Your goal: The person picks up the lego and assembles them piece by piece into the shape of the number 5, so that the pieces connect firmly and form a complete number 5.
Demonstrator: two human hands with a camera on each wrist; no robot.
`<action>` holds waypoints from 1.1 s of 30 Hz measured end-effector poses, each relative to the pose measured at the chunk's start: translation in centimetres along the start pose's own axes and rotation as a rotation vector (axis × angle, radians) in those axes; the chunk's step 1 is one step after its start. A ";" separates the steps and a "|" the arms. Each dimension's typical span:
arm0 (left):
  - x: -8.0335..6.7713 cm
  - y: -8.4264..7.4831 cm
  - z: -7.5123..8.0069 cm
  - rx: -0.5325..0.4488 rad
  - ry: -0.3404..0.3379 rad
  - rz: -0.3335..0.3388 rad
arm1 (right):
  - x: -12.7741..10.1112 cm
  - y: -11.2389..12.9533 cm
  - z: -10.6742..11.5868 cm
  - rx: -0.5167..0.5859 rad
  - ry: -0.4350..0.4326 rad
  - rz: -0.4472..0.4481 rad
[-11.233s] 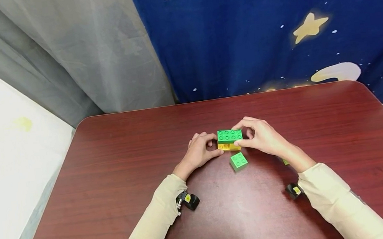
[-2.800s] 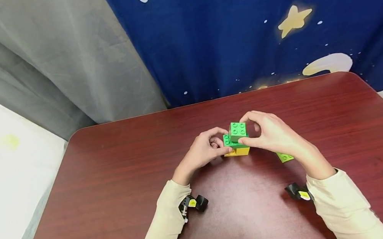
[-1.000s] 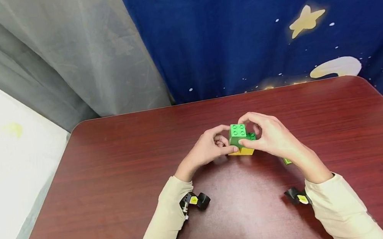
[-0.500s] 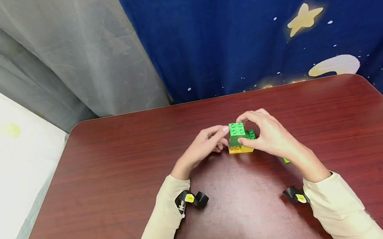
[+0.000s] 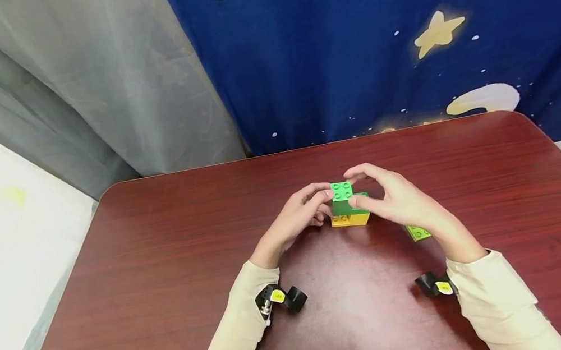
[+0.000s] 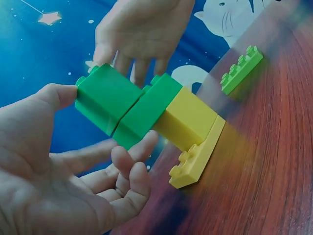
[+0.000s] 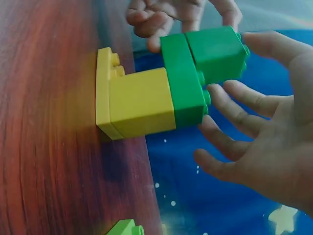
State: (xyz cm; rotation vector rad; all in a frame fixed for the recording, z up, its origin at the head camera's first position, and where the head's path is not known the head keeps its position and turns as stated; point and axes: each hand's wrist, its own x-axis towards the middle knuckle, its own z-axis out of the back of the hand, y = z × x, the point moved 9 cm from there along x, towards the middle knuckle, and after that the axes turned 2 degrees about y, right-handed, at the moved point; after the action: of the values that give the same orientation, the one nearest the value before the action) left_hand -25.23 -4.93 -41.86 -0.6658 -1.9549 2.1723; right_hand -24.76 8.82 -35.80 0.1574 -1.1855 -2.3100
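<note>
A brick stack (image 5: 348, 207) stands mid-table: a yellow plate (image 6: 198, 159), a yellow brick (image 6: 188, 120), a dark green brick (image 6: 149, 110) and a small green 2x2 brick (image 5: 341, 190) on top at the left end. My left hand (image 5: 325, 201) pinches the small green brick (image 6: 105, 103), with its thumb on one side and a finger under the dark green brick. My right hand (image 5: 358, 190) curls round the stack's right side. Its thumb tip is at the small green brick (image 7: 215, 51) and its fingers (image 7: 239, 112) are by the dark green brick (image 7: 183, 83).
A lime green plate (image 5: 418, 232) lies flat on the red-brown table (image 5: 167, 265), just right of the stack under my right forearm. Grey and blue starry curtains hang behind the table's far edge. To the left of the table is a white surface.
The small green brick lay loose on the table 11 s ago and now sits on the stack. In the last second my right fingers have loosened slightly.
</note>
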 end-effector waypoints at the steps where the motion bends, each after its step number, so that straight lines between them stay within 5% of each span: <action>1: 0.0 0.1 0.1 -0.008 -0.012 0.006 | 0.0 -0.5 -0.1 0.034 0.011 -0.051; 6: 0.0 0.4 0.1 -0.020 -0.055 0.045 | -0.1 -2.7 -1.0 0.093 0.076 -0.293; 10: 0.0 0.6 0.2 -0.032 -0.078 0.066 | -0.2 -3.4 -1.9 0.159 0.118 -0.355; 17: 0.0 0.4 0.1 -0.028 -0.063 0.069 | 0.2 -3.9 -2.4 0.366 0.137 -0.314; 24: -0.1 0.1 0.0 0.024 -0.037 0.036 | 0.5 -3.6 -2.7 0.386 0.169 -0.250; 30: -0.3 -0.2 0.5 0.138 -0.083 0.013 | 0.7 -3.4 -3.1 0.466 0.157 -0.210; 33: -0.4 -0.9 0.9 0.229 -0.134 -0.071 | 0.6 -3.5 -3.3 0.498 0.144 -0.207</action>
State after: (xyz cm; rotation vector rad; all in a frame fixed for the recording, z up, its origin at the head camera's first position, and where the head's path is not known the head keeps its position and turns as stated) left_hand -25.43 -5.81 -40.82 -0.4187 -1.7191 2.4022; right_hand -25.59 7.82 -40.46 0.6399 -1.7119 -2.0781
